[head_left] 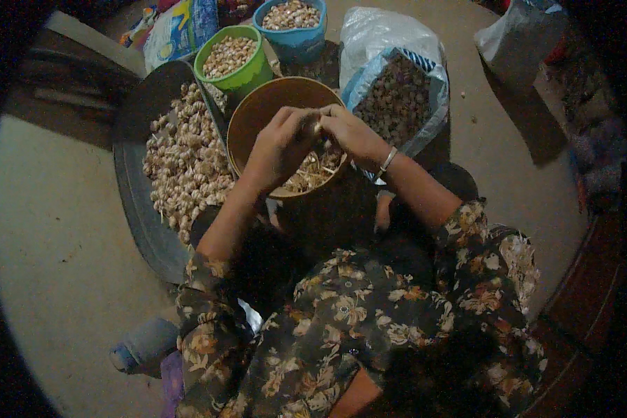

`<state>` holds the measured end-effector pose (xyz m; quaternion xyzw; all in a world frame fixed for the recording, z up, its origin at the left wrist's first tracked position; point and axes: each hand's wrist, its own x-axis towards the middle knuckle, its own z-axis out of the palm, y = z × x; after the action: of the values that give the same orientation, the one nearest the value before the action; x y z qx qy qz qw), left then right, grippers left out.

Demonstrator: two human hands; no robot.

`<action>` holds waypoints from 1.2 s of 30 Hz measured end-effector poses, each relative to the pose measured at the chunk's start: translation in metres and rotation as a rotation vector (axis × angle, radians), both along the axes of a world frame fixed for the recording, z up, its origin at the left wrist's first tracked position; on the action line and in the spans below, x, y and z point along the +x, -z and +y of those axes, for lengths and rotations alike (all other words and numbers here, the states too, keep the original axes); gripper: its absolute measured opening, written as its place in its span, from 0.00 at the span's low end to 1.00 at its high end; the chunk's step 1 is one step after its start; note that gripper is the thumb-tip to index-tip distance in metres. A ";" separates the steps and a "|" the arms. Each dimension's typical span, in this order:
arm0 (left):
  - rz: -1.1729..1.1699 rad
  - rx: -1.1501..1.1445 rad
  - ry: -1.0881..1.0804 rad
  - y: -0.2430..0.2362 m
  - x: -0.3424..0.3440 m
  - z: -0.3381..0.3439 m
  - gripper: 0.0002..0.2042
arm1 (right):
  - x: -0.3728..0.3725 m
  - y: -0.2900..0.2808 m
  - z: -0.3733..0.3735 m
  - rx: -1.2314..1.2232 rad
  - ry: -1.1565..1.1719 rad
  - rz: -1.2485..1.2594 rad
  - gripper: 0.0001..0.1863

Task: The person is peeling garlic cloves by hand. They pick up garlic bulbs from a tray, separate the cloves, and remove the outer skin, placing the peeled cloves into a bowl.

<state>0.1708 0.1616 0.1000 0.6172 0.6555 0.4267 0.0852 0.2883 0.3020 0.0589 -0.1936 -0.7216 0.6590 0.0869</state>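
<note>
My left hand (285, 139) and my right hand (354, 136) meet over a tan bucket (238, 129), fingers closed together. Between the fingertips shows a small pale piece of garlic (318, 129), mostly covered by the fingers. Dry stalks and skins (310, 175) lie inside the bucket below. To the left, many whole garlic bulbs (184, 157) are heaped in a wide grey metal tray (134, 191). A bracelet circles my right wrist.
Behind the tan bucket stand a green bucket (256, 75) and a blue bucket (305, 47), both full of loose cloves. On the right is an open plastic sack (435, 104) of small dark pieces. A grey cylindrical object (146, 345) lies at lower left.
</note>
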 end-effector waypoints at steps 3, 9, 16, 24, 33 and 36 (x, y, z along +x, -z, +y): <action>0.007 -0.145 0.003 -0.003 0.008 -0.007 0.24 | 0.002 0.018 0.010 -0.132 -0.035 -0.053 0.18; 0.076 -0.213 -0.117 -0.008 0.011 -0.027 0.21 | 0.024 0.006 -0.012 -0.899 0.232 -0.363 0.12; 0.033 -0.076 -0.165 -0.017 0.007 -0.011 0.21 | -0.132 -0.064 0.112 -0.843 0.330 0.203 0.19; 0.046 0.057 -0.202 -0.028 0.010 -0.015 0.22 | -0.031 -0.044 0.021 -0.328 0.178 -0.042 0.30; -0.729 -0.087 0.005 -0.022 0.008 -0.004 0.14 | -0.008 -0.004 -0.018 -0.701 0.143 0.115 0.24; -0.791 -0.160 0.060 -0.026 0.004 -0.007 0.13 | -0.003 -0.004 -0.010 -0.501 0.101 0.094 0.18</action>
<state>0.1745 0.1546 0.1259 0.4156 0.5851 0.5763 0.3909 0.2854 0.2918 0.0627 -0.2142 -0.5204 0.8203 0.1025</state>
